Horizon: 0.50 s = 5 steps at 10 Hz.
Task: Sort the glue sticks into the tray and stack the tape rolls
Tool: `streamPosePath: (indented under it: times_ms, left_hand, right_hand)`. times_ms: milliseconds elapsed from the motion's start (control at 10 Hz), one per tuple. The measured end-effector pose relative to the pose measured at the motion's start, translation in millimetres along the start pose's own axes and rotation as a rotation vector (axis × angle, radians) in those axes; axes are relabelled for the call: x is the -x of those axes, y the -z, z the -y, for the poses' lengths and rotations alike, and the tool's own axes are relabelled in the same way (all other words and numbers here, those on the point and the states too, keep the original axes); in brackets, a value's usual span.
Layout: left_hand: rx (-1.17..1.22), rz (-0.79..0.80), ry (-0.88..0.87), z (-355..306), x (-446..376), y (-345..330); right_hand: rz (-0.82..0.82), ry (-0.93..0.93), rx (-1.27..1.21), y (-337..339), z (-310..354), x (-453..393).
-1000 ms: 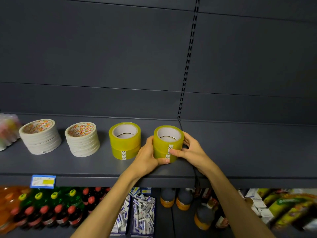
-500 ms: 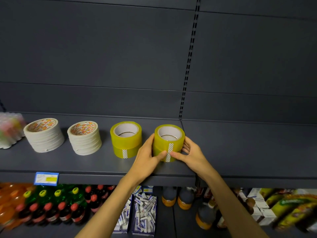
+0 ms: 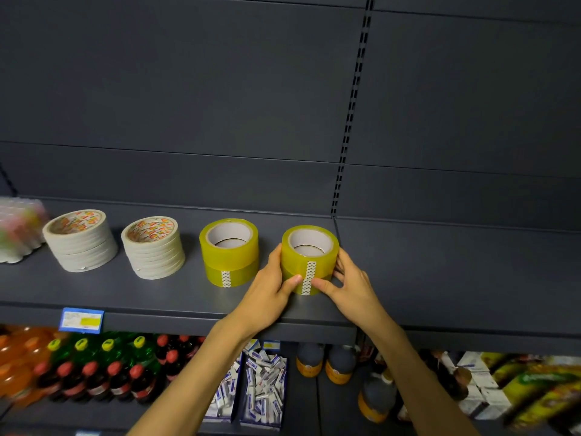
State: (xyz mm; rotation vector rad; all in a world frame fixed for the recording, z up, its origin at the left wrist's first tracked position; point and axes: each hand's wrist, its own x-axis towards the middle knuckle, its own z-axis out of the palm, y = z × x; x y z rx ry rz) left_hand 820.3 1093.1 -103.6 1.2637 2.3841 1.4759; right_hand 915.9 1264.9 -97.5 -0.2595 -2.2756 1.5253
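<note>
Two yellow tape rolls stand stacked (image 3: 309, 258) near the front of the dark grey shelf (image 3: 157, 294). My left hand (image 3: 267, 294) grips this stack from the left, thumb on its front. My right hand (image 3: 349, 287) grips it from the right, thumb by the white patterned strip. A second yellow stack (image 3: 229, 251) stands just to the left. Farther left are two stacks of white tape rolls (image 3: 154, 247) (image 3: 80, 240). On the lower shelf, blue trays (image 3: 262, 391) hold several small white glue sticks.
A wrapped pack of pale items (image 3: 17, 234) sits at the shelf's far left. A blue price tag (image 3: 81, 320) hangs on the shelf edge. Below are bottles with red and yellow caps (image 3: 94, 369), dark bottles (image 3: 339, 363) and packets (image 3: 518, 391) at right.
Both hands stay on the right yellow stack. The view has shifted slightly, with the stacks a little further right in frame; the stack itself has barely moved.
</note>
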Motion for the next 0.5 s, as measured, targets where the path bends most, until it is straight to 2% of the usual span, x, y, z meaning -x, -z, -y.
streamPosePath:
  times_ms: [200, 300, 400, 500]
  left_hand:
    - [0.062, -0.032, -0.016, -9, 3, -1]
    - [-0.014, -0.157, 0.018, -15, 11, 2]
    - [-0.091, -0.276, -0.134, -32, 30, 15]
    - [-0.217, -0.363, -0.240, -48, 41, 45]
  right_hand:
    - [0.064, 0.002, -0.051, 5, 2, -2]
    - [0.022, -0.005, -0.016, 6, 7, 1]
    - [-0.176, 0.125, 0.171, 10, 18, 5]
    - [-0.288, 0.347, 0.306, 2, 49, 8]
